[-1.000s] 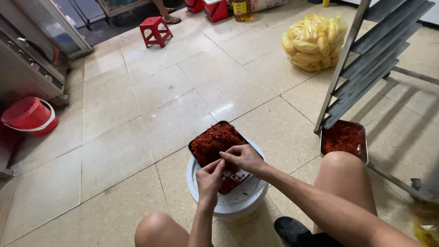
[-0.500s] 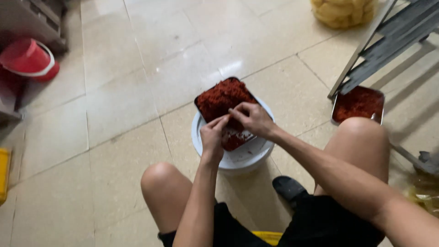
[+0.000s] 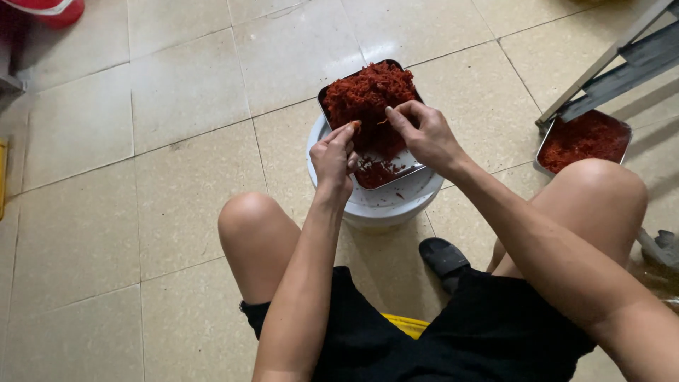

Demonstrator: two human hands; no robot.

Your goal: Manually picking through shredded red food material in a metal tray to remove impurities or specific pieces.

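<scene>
The metal tray (image 3: 332, 95) sits on top of the white bucket (image 3: 375, 201), and it is heaped with red shredded stuff (image 3: 368, 88). That heap fills the far end of the tray; the near end shows bare metal with only scattered crumbs. Compared with a moment ago the view has dropped and closed in on the tray, while both hands stay over it just as before, so the picking at the heap looks to be carrying on without a break.

The left hand (image 3: 332, 159) is at the tray's near left edge, fingers pinched together on a small bit of the red shreds at the tips. The right hand (image 3: 424, 134) reaches in from the tray's right side, its fingertips closed on a few strands at the edge of the heap. Both grips are light pinches, not fistfuls.

Out from the tray: the person crouches over the bucket, bare knees to either side of it, a black slipper (image 3: 442, 258) on the tiled floor (image 3: 177, 177) just nearer than the bucket. Well to the right of the tray a second metal tray (image 3: 583, 138) lies on the floor, holding a thinner layer of the same red stuff, under the foot of a grey metal rack (image 3: 615, 64). Far to the tray's upper left, a red basin (image 3: 46, 10) just shows.
</scene>
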